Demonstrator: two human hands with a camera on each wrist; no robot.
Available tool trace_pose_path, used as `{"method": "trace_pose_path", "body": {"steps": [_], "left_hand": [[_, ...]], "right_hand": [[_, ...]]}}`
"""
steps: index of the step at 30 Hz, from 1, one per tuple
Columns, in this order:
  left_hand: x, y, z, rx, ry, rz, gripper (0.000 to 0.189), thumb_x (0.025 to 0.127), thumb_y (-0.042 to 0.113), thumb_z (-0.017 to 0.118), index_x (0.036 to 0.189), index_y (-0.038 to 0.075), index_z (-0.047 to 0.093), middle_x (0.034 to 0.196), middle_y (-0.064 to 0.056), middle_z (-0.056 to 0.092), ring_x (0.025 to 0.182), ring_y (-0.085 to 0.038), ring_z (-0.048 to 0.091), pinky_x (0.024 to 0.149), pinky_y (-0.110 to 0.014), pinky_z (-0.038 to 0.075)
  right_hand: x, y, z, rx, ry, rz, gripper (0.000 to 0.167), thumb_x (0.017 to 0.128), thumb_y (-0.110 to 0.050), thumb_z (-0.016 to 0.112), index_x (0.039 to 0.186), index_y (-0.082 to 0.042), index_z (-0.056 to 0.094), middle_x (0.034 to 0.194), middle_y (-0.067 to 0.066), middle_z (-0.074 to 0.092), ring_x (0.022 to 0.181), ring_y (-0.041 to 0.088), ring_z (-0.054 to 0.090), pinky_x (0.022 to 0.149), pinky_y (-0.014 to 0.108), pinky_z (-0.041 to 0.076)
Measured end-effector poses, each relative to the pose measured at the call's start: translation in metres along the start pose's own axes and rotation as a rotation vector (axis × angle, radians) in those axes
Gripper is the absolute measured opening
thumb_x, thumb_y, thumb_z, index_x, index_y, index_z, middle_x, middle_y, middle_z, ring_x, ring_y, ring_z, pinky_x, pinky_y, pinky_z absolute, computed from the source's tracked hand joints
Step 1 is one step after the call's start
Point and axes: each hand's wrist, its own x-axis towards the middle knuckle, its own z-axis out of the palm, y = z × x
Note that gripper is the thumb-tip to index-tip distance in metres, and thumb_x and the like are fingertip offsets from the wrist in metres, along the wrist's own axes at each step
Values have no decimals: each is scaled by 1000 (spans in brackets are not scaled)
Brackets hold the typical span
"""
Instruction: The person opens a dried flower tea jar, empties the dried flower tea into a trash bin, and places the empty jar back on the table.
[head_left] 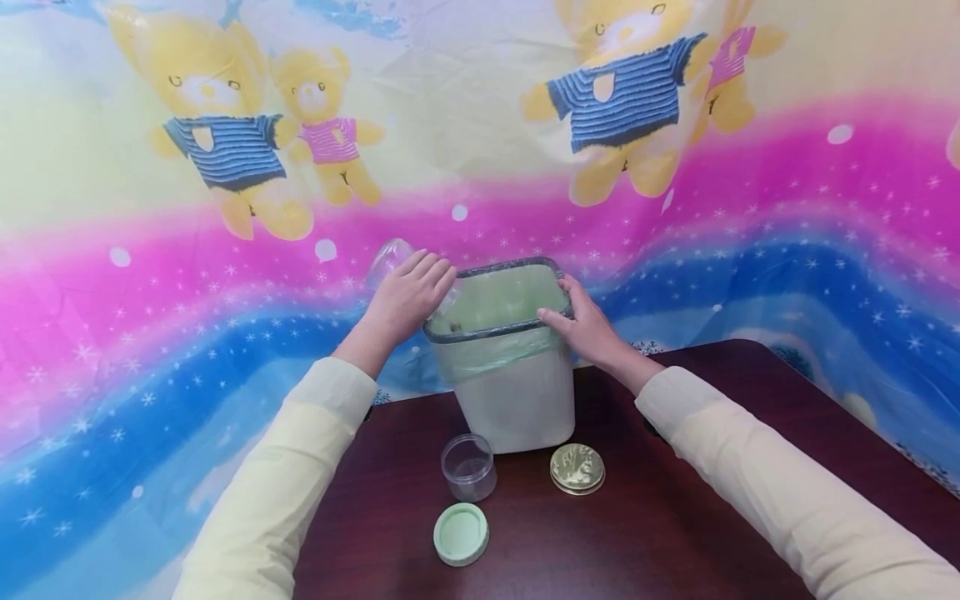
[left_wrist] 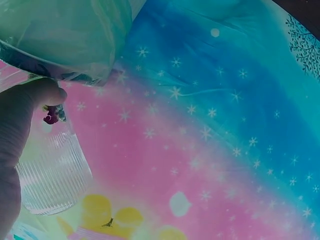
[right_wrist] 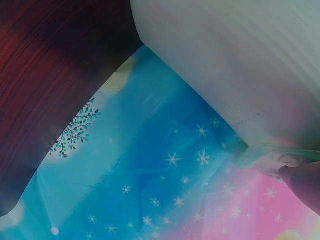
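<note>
A clear ribbed jar [head_left: 388,257] is tipped over the left rim of a pale trash bin [head_left: 517,408], its mouth toward the inside. My left hand [head_left: 412,292] grips it from above; the left wrist view shows the thumb at the mouth end of the jar [left_wrist: 57,175]. Small dark red and greenish bits [left_wrist: 51,116] show through the jar wall near the mouth. A pale green bag [head_left: 502,354] lines the bin, held under a dark rim. On the bin's right side, my right hand [head_left: 588,325] holds that rim, thumb toward me, fingers at the far side.
In front of the bin, a clear open jar [head_left: 469,475] stands on the dark wooden table [head_left: 645,533]. Near it lie a pale green lid [head_left: 461,534] and a shiny gold lid [head_left: 577,467]. A printed bear curtain [head_left: 450,125] hangs close behind the bin.
</note>
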Motion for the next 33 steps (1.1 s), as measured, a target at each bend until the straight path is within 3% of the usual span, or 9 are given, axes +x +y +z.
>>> {"method": "trace_pose_path", "body": {"steps": [6, 15, 33], "left_hand": [[1, -1, 0, 59, 16, 30, 81, 71, 20, 88, 139, 4, 46, 135, -13, 50, 128, -29, 42, 113, -39, 24], [2, -1, 2, 109, 92, 75, 72, 76, 16, 84, 137, 4, 49, 131, -12, 52, 125, -28, 44, 113, -38, 24], [4, -2, -2, 287, 24, 152, 77, 80, 16, 80, 146, 11, 42, 145, -7, 44, 134, -26, 37, 115, -39, 16]], "right_hand": [[-1, 0, -1, -5, -5, -10, 81, 96, -45, 53, 155, -6, 13, 162, 6, 3, 145, 33, 9, 110, 60, 16], [-1, -1, 0, 3, -4, -8, 80, 96, -43, 53, 155, -6, 14, 162, 7, 4, 145, 33, 9, 110, 60, 16], [1, 0, -1, 0, -2, -12, 79, 96, -42, 53, 154, -5, 15, 162, 8, 3, 145, 34, 9, 110, 61, 16]]}}
